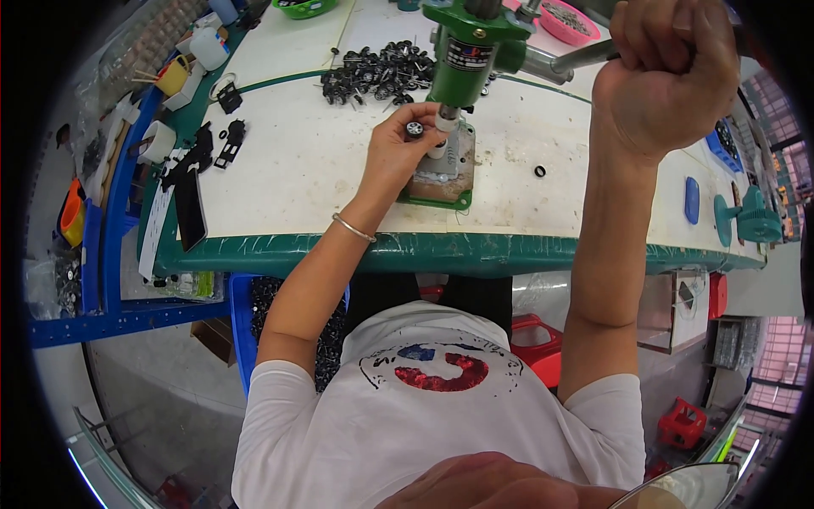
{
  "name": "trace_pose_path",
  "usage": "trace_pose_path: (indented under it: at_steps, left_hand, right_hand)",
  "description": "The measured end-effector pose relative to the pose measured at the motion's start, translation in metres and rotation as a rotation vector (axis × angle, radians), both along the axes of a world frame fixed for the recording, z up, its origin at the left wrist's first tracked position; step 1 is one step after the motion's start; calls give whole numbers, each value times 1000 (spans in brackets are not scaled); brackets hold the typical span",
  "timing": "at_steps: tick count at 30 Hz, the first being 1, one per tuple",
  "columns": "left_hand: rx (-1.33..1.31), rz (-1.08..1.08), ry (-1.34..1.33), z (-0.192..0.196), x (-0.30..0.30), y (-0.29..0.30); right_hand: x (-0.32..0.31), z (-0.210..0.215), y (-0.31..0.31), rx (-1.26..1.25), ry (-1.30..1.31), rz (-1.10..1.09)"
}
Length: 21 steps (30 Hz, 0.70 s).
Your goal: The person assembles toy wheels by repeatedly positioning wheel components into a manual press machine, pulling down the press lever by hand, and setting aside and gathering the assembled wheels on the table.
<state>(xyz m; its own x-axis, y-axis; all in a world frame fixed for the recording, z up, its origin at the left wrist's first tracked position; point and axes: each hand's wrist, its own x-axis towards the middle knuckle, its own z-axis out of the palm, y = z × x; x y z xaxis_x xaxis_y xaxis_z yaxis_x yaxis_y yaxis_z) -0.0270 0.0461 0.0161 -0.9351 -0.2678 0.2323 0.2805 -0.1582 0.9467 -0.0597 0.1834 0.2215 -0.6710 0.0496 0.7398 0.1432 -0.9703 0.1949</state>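
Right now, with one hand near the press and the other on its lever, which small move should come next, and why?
I would probably ease the left hand slightly clear of the ram of the green press before moving the lever: its fingers are right beside the ram, while the right hand grips the lever.

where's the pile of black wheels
In the head view, the pile of black wheels lies on the white worktop, left of the green lever press and beyond the left hand.
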Motion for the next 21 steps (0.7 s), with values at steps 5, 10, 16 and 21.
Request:
trace_pose_path:
  at_steps: [5,10,16,21]
  left_hand:
    - [-112,-87,-103,-7,-3,-8]
    - [142,-103,-122,-6,-11,-8]
    - [609,-78,-140,-22,-23,-61]
    - [63,88,-343,-40,-43,-96]
  right_hand:
    - [-8,15,3,256,-97,290]
    - [-103,43,29,817,-266,542]
    - [-106,23,3,1046,-248,38]
    - [-152,-56,24,1113,-605,-528]
